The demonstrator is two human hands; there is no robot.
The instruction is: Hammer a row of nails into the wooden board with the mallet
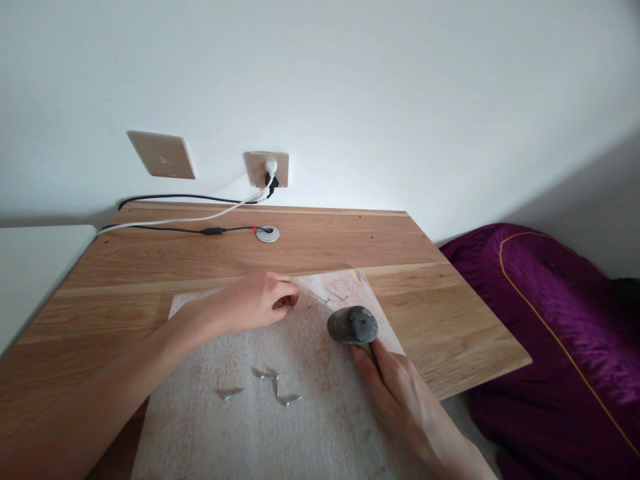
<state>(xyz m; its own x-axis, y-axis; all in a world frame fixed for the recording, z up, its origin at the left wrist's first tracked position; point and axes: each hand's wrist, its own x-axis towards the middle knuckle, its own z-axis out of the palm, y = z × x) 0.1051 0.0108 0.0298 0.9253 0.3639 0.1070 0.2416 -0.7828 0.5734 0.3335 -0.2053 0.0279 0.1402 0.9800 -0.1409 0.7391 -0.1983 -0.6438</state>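
Observation:
In my right hand [400, 387] is the handle of a mallet with a dark, rounded head [353, 325], held just above a whitish board [320, 413]. My left hand [265, 299] is at the board's far part, fingers curled and pinched together. A small shiny screw [288, 304] shows at those fingertips, mostly hidden by them. Several loose silver screws [277, 387] lie on the near half of the board. A few more small screws [327, 300] are at the far right, behind the mallet head; whether they stand in the board is hard to tell.
The board lies on a wooden desk [400, 247] against a white wall. Black and white cables [200, 220] run from a wall socket [254, 167] along the desk's back, one into a round grommet [267, 234]. Purple fabric [525, 320] bulges beside the right edge.

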